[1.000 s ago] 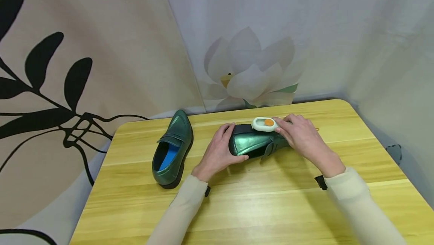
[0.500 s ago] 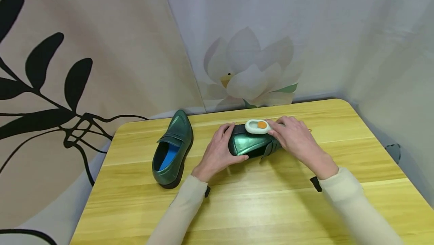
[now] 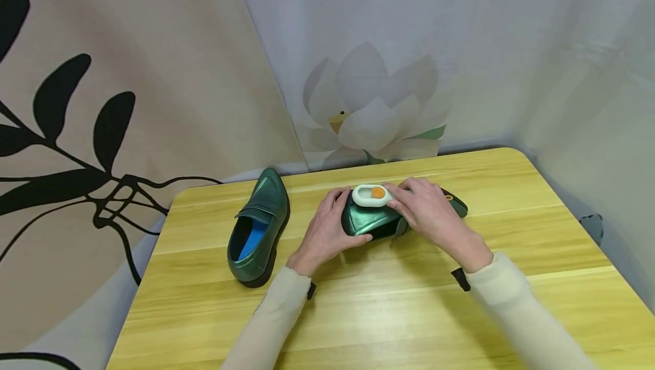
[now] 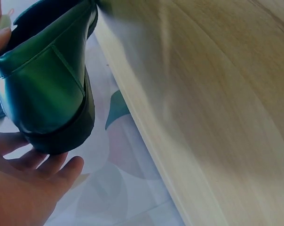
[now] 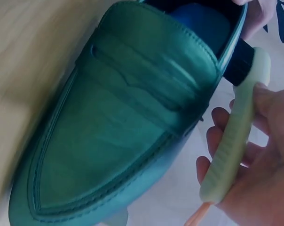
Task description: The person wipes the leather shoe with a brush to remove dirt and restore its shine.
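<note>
My left hand (image 3: 324, 233) grips the heel end of a metallic green loafer (image 3: 368, 219), thumb at the opening and fingers round the back of the heel. The shoe is tipped on its side, opening towards me and toe (image 3: 457, 205) to the right. In my right hand (image 3: 432, 211) is a white brush (image 3: 370, 204) with an orange button (image 3: 378, 192). It lies along the upward side of the heel; dark bristles show at the left edge of the left wrist view. The right wrist view shows my fingers wrapped round its ribbed handle (image 5: 229, 146).
The matching green loafer (image 3: 270, 194), with a blue insole (image 3: 254, 239), stands upright on the left of the wooden table (image 3: 389, 313). A patterned curtain (image 3: 204, 74) hangs behind the table's far edge. An orange cord (image 5: 198, 215) trails from the brush handle.
My right hand has slid the brush leftwards along the loafer to its heel end, uncovering the toe on the right. The left hand keeps its grip in place.
</note>
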`<action>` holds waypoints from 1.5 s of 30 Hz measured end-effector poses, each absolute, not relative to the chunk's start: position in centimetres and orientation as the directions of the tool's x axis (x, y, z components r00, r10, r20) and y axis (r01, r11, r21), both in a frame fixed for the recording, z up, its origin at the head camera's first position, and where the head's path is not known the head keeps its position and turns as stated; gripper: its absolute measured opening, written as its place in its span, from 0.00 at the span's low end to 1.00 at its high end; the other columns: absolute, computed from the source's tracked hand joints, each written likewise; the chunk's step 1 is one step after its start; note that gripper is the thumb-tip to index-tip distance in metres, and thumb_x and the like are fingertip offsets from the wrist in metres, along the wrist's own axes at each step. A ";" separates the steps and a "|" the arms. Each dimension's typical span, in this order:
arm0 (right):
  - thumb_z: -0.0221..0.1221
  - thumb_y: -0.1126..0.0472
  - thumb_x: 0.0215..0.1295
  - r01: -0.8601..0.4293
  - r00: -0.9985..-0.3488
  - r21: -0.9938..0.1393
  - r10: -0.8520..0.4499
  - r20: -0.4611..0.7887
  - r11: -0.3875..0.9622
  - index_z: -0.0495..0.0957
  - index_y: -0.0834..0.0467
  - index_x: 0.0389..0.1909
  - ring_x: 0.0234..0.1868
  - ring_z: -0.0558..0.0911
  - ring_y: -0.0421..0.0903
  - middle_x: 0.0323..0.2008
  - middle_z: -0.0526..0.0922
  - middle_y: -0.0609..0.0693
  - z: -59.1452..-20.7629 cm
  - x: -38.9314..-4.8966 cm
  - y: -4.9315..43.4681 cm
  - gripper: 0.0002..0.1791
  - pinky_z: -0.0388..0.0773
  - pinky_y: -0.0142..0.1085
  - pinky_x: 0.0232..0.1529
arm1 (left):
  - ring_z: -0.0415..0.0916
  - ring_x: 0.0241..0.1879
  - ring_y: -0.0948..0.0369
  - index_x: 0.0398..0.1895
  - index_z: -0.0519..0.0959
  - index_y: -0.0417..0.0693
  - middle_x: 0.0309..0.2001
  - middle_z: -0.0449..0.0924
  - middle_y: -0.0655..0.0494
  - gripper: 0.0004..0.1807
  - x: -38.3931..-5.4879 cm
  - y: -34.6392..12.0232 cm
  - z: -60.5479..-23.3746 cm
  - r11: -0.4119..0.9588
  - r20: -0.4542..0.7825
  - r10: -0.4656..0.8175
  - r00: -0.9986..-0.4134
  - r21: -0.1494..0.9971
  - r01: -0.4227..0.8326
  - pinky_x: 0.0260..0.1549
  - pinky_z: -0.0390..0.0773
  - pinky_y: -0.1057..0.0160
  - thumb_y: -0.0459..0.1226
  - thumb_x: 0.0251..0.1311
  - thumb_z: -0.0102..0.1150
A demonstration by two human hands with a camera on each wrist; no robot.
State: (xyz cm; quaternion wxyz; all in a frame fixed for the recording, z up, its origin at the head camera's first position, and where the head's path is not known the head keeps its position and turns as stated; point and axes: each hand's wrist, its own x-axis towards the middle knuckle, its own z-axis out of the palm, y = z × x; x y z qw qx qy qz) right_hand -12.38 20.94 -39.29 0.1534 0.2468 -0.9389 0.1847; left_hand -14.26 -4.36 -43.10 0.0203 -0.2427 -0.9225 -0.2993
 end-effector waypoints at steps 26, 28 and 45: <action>0.61 0.49 0.75 -0.529 -0.782 -0.233 -0.363 0.506 0.816 0.80 0.57 0.66 0.29 0.73 0.43 0.37 0.77 0.50 -40.9 -8.5 19.9 0.25 0.72 0.36 0.25 | 0.64 0.71 0.45 0.80 0.60 0.41 0.74 0.62 0.42 0.60 -13.9 -4.2 -43.3 0.692 0.199 0.404 -0.893 0.571 0.441 0.65 0.71 0.43 0.58 0.48 0.79; 0.61 0.48 0.75 -0.524 -0.783 -0.232 -0.355 0.511 0.820 0.80 0.57 0.66 0.28 0.72 0.42 0.37 0.77 0.50 -41.1 -8.3 19.8 0.25 0.71 0.35 0.24 | 0.64 0.71 0.45 0.80 0.60 0.41 0.74 0.62 0.43 0.60 -13.9 -4.2 -43.3 0.694 0.197 0.401 -0.894 0.572 0.437 0.65 0.71 0.44 0.59 0.48 0.79; 0.58 0.51 0.78 -0.497 -0.783 -0.286 -0.282 0.554 0.819 0.79 0.61 0.66 0.29 0.71 0.45 0.35 0.77 0.54 -41.8 -8.6 22.0 0.24 0.72 0.40 0.26 | 0.65 0.70 0.45 0.80 0.60 0.43 0.74 0.62 0.41 0.61 -14.1 -4.1 -43.4 0.695 0.189 0.387 -0.902 0.583 0.420 0.65 0.71 0.43 0.60 0.48 0.78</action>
